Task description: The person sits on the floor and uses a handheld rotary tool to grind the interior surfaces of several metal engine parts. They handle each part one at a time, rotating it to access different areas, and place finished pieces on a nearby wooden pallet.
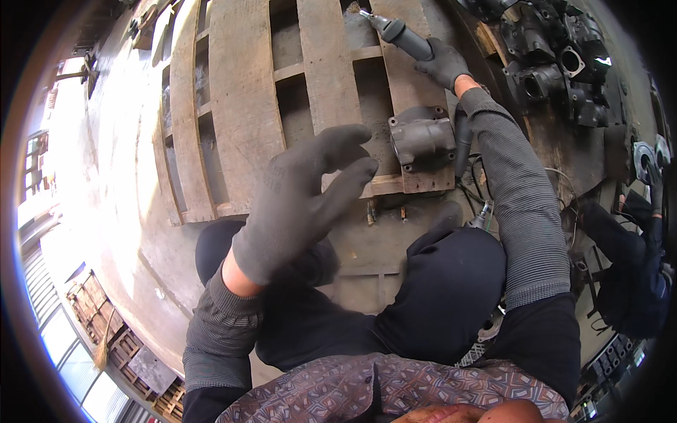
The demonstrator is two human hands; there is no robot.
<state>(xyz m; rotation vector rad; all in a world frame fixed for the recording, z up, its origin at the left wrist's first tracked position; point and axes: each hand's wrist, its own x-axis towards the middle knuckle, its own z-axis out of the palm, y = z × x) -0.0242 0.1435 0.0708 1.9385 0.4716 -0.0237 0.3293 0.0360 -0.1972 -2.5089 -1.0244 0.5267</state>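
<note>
Brown wooden pallet slats [243,84] carry a dark-grey cast-metal housing [424,141] at their near end. My right grip [444,65] clasps a grey cylindrical handheld tool [409,39]; my left grip [300,194] hovers, spread, near the housing.

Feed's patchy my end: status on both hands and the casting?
Left hand empty, open. Right hand gripping grey handheld tool. Metal casting on pallet, unheld. Dark cylindrical object close right of casting.
</note>
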